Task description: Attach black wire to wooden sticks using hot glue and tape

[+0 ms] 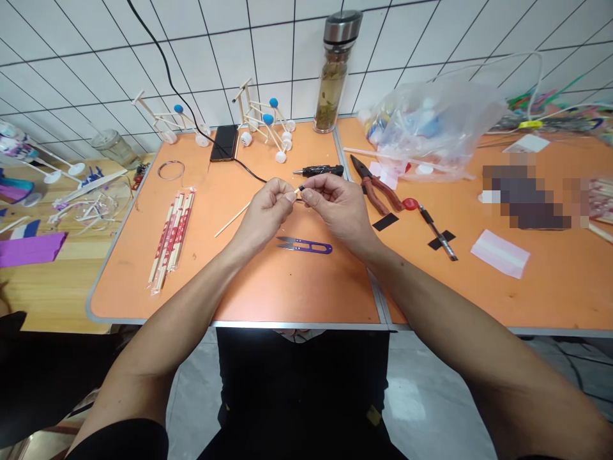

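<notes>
My left hand pinches a thin wooden chopstick near its upper end, and the rest slants down to the left. At that tip is a small piece of black tape, which my right hand holds between thumb and fingers. Both hands meet over the orange table, fingertips almost touching. Just below them lie purple thread snips. Behind my hands rests a black screwdriver-like tool. Red-handled pliers lie to the right of my right hand.
Wrapped chopsticks lie left. Stick models with blue balls, a phone and a tea bottle stand along the wall. On the right are a plastic bag, a pen, black tape strips and pink-white paper.
</notes>
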`<state>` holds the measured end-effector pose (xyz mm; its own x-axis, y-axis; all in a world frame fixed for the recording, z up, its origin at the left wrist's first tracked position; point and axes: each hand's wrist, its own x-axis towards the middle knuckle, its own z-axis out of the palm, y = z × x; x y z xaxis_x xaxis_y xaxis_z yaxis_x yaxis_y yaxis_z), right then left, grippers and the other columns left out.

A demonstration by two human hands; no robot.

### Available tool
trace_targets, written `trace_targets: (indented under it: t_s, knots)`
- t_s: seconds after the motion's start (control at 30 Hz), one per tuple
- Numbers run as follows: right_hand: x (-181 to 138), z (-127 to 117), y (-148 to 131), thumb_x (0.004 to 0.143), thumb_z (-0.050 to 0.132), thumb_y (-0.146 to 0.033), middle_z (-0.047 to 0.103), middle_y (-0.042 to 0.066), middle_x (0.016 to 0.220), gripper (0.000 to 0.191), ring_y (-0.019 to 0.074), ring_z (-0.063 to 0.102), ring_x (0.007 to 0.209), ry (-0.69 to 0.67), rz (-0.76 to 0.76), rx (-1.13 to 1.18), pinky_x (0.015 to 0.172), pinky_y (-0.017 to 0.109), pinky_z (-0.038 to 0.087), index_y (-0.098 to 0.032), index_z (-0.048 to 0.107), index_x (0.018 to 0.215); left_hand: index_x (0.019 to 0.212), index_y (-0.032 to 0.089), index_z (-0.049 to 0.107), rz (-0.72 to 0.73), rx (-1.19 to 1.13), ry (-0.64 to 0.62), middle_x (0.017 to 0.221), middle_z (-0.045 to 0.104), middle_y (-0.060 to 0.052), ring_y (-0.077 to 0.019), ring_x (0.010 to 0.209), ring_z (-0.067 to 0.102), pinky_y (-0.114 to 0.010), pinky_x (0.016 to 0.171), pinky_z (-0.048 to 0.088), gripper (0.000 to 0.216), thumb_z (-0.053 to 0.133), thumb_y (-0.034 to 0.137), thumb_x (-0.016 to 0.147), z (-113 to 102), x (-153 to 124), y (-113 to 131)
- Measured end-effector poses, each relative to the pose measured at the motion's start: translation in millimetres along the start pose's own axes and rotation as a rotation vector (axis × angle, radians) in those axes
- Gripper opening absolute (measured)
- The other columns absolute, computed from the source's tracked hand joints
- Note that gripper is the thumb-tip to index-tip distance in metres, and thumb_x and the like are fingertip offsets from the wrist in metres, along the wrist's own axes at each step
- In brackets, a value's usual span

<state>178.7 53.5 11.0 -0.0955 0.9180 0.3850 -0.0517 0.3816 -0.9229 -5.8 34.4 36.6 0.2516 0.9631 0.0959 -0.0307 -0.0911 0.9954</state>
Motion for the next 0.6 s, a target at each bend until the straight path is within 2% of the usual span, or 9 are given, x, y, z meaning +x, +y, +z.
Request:
trace_targets:
  t_s: [0.27, 0.6]
  knots:
    - [0, 0, -1, 0.082, 0.091, -0.083, 0.08, 0.004, 0.093, 0.06, 0.0193, 0.071, 0.086, 0.008, -0.021, -0.017, 0.079, 0.035, 0.061, -0.025, 0.081, 0.093, 0.093, 0.023, 0.054, -0.079, -0.052, 0.002, 0.065, 0.046, 0.008, -0.0082, 0.052, 0.03, -0.02, 0.048, 0.022, 0.024, 0.073, 0.035, 0.103, 3, -2, 8]
    - [0, -1, -2, 0.085, 0.091, -0.081, 0.078, 0.003, 0.091, 0.058, 0.0186, 0.069, 0.084, -0.01, -0.051, -0.004, 0.079, 0.035, 0.06, -0.025, 0.08, 0.091, 0.09, 0.022, 0.058, -0.125, -0.101, 0.009, 0.063, 0.047, 0.008, -0.0073, 0.051, 0.031, -0.019, 0.047, 0.019, 0.032, 0.082, 0.041, 0.098, 4, -3, 11]
